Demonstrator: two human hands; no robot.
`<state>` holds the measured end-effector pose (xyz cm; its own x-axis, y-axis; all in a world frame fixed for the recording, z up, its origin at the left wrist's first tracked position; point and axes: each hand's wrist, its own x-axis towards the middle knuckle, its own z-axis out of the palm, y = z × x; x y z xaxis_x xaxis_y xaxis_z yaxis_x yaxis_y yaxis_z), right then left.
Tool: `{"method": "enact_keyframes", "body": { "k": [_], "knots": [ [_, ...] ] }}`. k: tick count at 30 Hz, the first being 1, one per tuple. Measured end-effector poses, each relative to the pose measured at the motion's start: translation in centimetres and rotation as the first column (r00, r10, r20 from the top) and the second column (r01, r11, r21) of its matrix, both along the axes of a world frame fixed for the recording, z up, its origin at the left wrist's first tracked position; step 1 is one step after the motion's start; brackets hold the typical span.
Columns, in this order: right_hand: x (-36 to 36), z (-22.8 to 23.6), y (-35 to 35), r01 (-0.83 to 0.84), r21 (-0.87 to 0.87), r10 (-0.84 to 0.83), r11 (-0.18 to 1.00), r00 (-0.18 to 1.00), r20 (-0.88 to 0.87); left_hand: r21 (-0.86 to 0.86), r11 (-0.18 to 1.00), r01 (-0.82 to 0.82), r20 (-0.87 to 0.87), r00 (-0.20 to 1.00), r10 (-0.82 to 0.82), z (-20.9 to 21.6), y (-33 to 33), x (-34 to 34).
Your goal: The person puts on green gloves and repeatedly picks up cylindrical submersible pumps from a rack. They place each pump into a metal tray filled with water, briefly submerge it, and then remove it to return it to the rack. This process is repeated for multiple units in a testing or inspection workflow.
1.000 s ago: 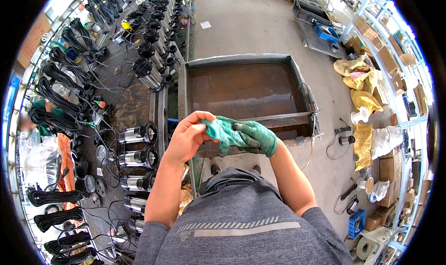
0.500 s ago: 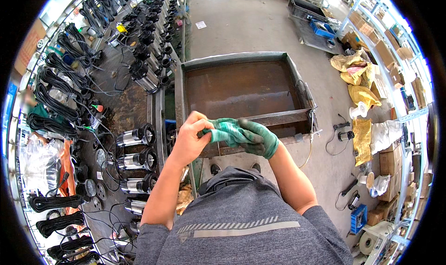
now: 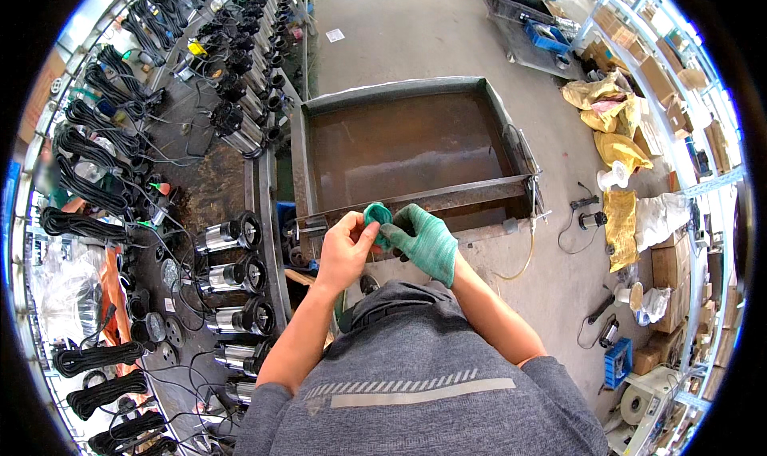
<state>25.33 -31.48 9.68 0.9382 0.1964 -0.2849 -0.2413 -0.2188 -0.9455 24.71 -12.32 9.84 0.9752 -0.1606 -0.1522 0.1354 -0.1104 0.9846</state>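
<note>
My bare left hand (image 3: pixel 345 249) pinches a green work glove (image 3: pixel 378 214) by its cuff, which is bunched into a round opening. My right hand (image 3: pixel 427 244) wears a matching green glove with dark fingertips. Its fingers close on the other side of the loose glove, so both hands hold it together in front of my waist. Just beyond them is the near rim of a rusty metal tank (image 3: pixel 415 197) with brown water in it.
Left of me runs a workbench (image 3: pixel 209 186) with steel pumps (image 3: pixel 228 278) and coiled black cables (image 3: pixel 100 352). To the right, yellow sacks (image 3: pixel 621 228), a white spool (image 3: pixel 613 175) and a blue crate (image 3: pixel 617 362) lie on the floor beside shelving (image 3: pixel 711 183).
The loose glove, stretched lengthwise between my hands before, is now gathered with its cuff opening upward. My right hand has turned its back up, and both hands sit closer together.
</note>
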Motion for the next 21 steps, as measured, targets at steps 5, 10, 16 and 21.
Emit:
{"method": "enact_keyframes", "body": {
  "k": [5,10,16,21],
  "knots": [
    [-0.1,1.0,-0.2,-0.035,0.064,0.045,0.997,0.985,-0.167,0.087,0.995,-0.039,0.105,0.994,0.029,-0.9,0.2,-0.7],
    [-0.8,1.6,-1.2,0.010,0.274,0.032,0.962,0.988,-0.149,0.774,0.621,-0.122,0.508,0.704,-0.496,0.6,0.9,-0.7],
    [-2.0,-5.3,0.9,-0.330,-0.329,0.461,0.885,0.720,0.518,-0.393,0.918,-0.053,-0.588,0.782,-0.206,1.3,3.6,1.0],
    [-2.5,-3.2,2.2,-0.450,0.004,0.413,0.893,0.821,0.394,-0.591,0.659,-0.465,-0.472,0.862,0.184,-2.2,2.6,1.8]
  ]
}}
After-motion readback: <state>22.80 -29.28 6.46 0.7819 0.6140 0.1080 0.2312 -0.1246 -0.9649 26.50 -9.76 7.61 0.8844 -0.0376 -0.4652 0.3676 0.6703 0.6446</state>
